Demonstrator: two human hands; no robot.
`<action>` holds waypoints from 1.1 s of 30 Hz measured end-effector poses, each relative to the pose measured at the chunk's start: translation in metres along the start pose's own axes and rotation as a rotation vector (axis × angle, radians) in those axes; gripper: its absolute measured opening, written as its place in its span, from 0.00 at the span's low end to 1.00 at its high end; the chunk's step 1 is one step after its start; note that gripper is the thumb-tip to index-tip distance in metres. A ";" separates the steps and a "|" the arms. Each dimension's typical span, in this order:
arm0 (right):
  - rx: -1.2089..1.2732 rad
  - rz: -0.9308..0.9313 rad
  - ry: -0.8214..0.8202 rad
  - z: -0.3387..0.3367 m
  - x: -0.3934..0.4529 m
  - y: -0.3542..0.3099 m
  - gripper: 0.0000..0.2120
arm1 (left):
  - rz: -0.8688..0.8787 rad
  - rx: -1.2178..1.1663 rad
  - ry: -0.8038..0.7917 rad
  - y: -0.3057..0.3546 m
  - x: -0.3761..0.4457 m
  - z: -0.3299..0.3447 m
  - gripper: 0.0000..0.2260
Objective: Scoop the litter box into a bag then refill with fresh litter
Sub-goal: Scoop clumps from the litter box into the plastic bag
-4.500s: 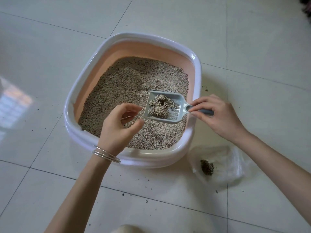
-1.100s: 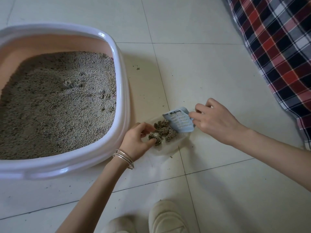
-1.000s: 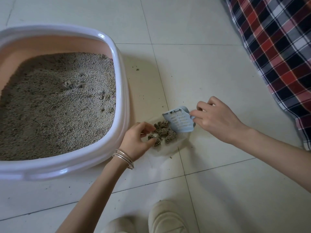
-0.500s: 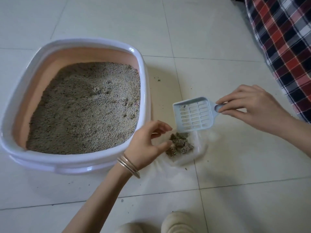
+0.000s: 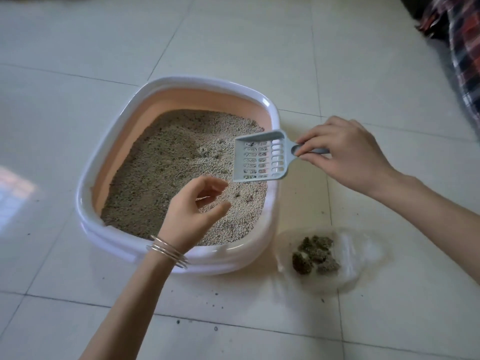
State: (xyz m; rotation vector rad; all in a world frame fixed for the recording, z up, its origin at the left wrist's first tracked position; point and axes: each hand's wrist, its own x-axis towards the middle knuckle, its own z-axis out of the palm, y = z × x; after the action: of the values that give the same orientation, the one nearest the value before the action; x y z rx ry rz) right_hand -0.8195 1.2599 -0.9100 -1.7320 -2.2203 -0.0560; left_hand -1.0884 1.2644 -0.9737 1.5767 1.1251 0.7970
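The empty slotted grey plastic scoop is pinched by the right hand over the litter, ready for another pass, while the left hand hovers loosely curled, holding nothing.

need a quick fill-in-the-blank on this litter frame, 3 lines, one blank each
1. The right hand holds the ____ by its handle.
2. The dark clumps lie in the clear ____ on the floor.
3. The scoop hangs over the litter box and is nearly ____.

Missing words: scoop; bag; empty
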 end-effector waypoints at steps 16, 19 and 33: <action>-0.434 0.101 -0.258 0.105 0.080 -0.027 0.08 | -0.096 0.022 0.190 -0.022 0.032 -0.056 0.12; -0.416 0.096 -0.268 0.118 0.088 -0.025 0.08 | -0.123 0.001 0.191 -0.026 0.036 -0.060 0.12; 0.142 0.249 -0.287 0.165 0.133 -0.030 0.06 | -0.167 -0.045 0.191 -0.041 0.038 -0.083 0.11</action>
State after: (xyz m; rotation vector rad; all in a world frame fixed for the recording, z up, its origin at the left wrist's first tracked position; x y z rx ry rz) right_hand -0.9138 1.4145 -1.0240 -2.0242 -2.1123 0.4219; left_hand -1.1614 1.3311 -0.9910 1.3708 1.3479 0.8672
